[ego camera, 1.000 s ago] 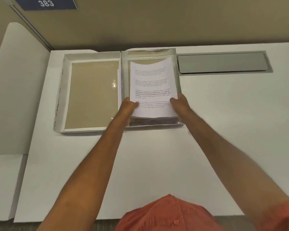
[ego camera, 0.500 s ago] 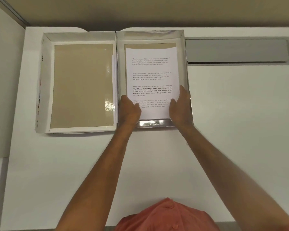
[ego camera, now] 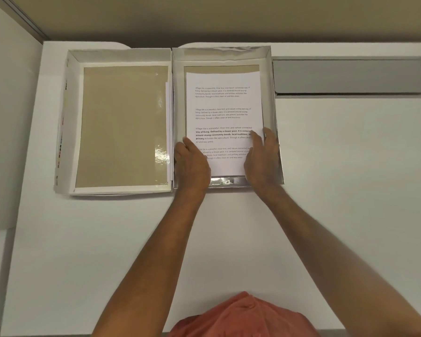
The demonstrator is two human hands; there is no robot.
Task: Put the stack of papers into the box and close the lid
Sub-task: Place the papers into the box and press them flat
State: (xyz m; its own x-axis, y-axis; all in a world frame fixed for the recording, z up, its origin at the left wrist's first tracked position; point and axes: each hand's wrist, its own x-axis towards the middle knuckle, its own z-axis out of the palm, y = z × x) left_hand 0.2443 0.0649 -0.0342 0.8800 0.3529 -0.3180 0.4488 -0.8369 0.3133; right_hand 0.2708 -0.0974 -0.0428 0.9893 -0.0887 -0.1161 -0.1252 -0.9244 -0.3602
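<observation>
One of two steps appears done: papers in the box, lid not yet closed.

The stack of papers is seen lying flat in the right tray of the box, set toward its near end. The left hand and right hand are laid open, palms down, on the stack's near corners; nothing is gripped. The lid is folded out flat to the left on the table. Closing is judged to remain.

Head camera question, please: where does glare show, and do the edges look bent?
Head view: glare patches sit on the lid's glossy lining and the box's silvery front wall; wide-angle distortion bows the table's far edge; printed text stays legible.
</observation>
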